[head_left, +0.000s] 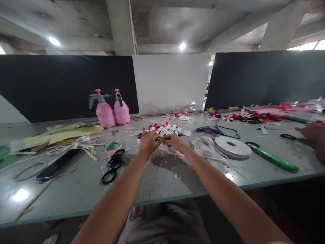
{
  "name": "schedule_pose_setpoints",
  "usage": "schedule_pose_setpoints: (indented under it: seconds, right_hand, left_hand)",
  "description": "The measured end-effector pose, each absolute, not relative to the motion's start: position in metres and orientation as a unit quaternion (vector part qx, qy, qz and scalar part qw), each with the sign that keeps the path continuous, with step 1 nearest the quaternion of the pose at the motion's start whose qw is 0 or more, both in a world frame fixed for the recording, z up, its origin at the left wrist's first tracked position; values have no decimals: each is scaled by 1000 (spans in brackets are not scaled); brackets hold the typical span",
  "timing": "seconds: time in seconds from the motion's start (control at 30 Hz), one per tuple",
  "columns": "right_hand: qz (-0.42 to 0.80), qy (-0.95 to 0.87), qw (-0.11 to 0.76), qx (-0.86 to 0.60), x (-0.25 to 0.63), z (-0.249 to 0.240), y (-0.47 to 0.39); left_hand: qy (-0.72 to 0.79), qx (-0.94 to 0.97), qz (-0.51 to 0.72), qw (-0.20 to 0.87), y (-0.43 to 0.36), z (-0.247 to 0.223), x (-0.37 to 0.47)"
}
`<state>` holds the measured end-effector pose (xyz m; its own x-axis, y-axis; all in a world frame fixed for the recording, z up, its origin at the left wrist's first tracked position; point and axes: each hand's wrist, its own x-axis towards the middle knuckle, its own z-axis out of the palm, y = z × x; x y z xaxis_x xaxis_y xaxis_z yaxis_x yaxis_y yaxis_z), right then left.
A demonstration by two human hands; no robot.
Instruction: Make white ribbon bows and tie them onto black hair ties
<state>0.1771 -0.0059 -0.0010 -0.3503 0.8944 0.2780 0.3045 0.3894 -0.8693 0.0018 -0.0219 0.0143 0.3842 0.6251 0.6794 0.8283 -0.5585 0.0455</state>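
Note:
My left hand (149, 142) and my right hand (173, 141) meet over the middle of the table, fingers closed in a pinch. Between their fingertips is a small piece of white ribbon (171, 151), its printed tail hanging below my right hand. A small dark spot shows at my left fingertips; I cannot make out what it is. Just behind both hands lies a pile of red and white ribbon bows (166, 128), partly hidden by them. To the right are loose white ribbon with gold lettering (207, 150) and a white ribbon roll (233, 147).
Black elastic rings (115, 162), a phone (59, 165) and paper scraps (73, 134) lie left. Two pink spray bottles (105, 115) stand behind. At right are a blue glue gun (207, 129), a green-cased tool (276, 158) and another person's hand (313, 134).

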Motion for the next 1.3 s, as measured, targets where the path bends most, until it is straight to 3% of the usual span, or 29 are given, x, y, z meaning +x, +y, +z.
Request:
schedule_pose_setpoints:
  seconds: [0.2, 0.6, 0.9, 1.3]
  right_hand:
    - [394, -716, 396, -419, 174, -3, -4]
    - [375, -712, 434, -405, 182, 3, -1]
    - [375, -720, 434, -391, 181, 5, -6]
    - [349, -753, 408, -381, 181, 4, -5]
  left_hand:
    - [-456, -817, -307, 172, -23, 12, 12]
    - [-502, -685, -519, -96, 6, 3, -26]
    - [-443, -766, -436, -164, -3, 0, -6]
    - [-450, -713, -496, -208, 0, -1, 3]
